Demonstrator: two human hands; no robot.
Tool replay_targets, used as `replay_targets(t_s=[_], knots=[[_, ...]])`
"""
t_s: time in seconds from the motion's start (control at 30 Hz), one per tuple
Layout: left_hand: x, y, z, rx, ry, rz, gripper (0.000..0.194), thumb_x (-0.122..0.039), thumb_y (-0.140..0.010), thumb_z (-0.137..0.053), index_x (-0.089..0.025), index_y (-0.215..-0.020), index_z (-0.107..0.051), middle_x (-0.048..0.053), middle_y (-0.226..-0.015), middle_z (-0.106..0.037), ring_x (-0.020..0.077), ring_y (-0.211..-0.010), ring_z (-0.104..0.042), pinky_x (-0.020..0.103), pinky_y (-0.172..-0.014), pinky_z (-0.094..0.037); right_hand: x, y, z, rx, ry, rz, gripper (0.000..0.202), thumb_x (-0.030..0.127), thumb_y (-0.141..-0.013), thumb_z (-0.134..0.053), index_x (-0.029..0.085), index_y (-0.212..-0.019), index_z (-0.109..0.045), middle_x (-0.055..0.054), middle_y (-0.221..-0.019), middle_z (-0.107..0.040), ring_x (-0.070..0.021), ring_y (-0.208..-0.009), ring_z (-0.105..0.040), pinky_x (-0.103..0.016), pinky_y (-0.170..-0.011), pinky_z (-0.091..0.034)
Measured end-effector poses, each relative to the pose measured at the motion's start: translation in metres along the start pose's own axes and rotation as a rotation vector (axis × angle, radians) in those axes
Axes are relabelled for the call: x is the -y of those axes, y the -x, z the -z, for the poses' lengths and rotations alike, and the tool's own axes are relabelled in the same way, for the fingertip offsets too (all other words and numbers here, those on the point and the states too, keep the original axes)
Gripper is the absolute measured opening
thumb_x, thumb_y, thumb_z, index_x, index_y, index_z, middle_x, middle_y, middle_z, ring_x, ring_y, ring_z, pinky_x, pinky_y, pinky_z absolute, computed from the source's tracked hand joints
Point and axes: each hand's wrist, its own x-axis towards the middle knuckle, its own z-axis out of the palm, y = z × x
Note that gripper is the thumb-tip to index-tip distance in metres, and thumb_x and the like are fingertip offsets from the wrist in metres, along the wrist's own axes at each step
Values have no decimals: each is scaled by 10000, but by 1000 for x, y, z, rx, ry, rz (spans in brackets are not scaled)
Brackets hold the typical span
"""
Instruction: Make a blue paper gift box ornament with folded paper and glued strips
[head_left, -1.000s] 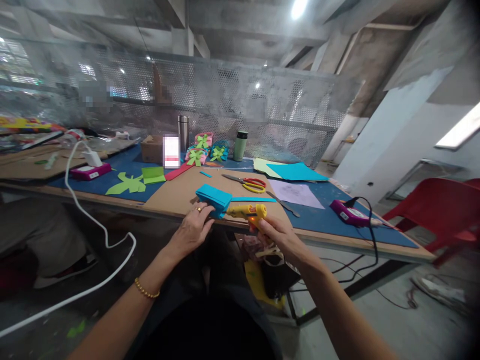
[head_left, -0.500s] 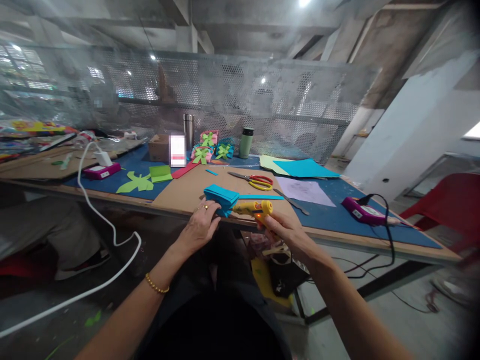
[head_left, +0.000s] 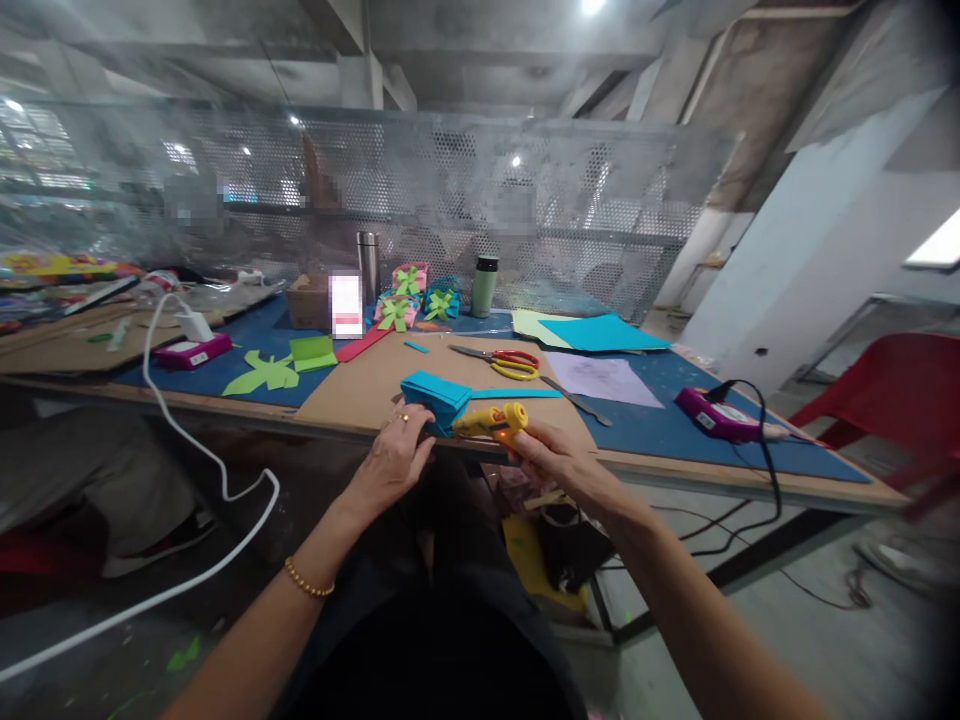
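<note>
A folded blue paper piece (head_left: 436, 396) is held at the front edge of the brown cardboard sheet (head_left: 360, 390) by my left hand (head_left: 397, 448), its fingers pressed round the near side. My right hand (head_left: 551, 455) grips a yellow glue gun (head_left: 491, 420) with a small orange light. The gun's nozzle meets the right side of the blue piece; the exact contact is hidden. Behind lie a blue paper strip (head_left: 516, 394) and scissors with red and yellow handles (head_left: 514, 364).
Green paper cutouts (head_left: 262, 372) lie at the left, near a purple power socket (head_left: 193, 351). Farther back stand a steel flask (head_left: 368, 268), small bow-topped paper boxes (head_left: 441, 303) and a green bottle (head_left: 484, 287). A metal blade (head_left: 576, 400) and another purple socket (head_left: 716, 416) are at the right.
The whole view has shifted slightly, so the table items appear a little farther left. The glue gun has tilted slightly and sits closer against the blue piece. Both hands keep their hold.
</note>
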Motion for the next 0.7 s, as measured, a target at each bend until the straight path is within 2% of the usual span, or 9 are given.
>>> replay_targets(t_s=[0.2,0.37,0.6,0.7], knots=[[-1,-1,1,6,14,-3,238,-157,-942,-482,-197,-1177,-486,112,-1146,-612,255,-1152,-599,554,-1139,-401,4,0,4,5,48,42,449,636,-907,-526,204,-842,-627,7,-638,-507,-137,-564,-466,-248,-483,-359],[-2,-1,2,6,24,10,241,-157,-941,-481,-201,-1177,-494,116,-1161,-609,263,-1175,-585,550,-1114,-429,3,-2,4,26,16,1,443,639,-912,-514,211,-886,-628,18,-621,-496,-128,-513,-453,-245,-456,-353],[-2,-1,3,18,17,4,221,-151,-943,-480,-188,-1161,-498,121,-1156,-613,260,-1167,-588,531,-1118,-429,4,-8,2,-1,105,97,435,605,-933,-508,198,-932,-661,-3,-694,-525,-143,-609,-491,-243,-511,-379],[-2,-1,3,21,14,4,226,-151,-944,-476,-201,-1164,-491,112,-1155,-613,259,-1159,-595,543,-1115,-430,3,-7,3,9,90,77,445,623,-925,-508,203,-897,-653,0,-692,-523,-138,-581,-488,-246,-500,-380]])
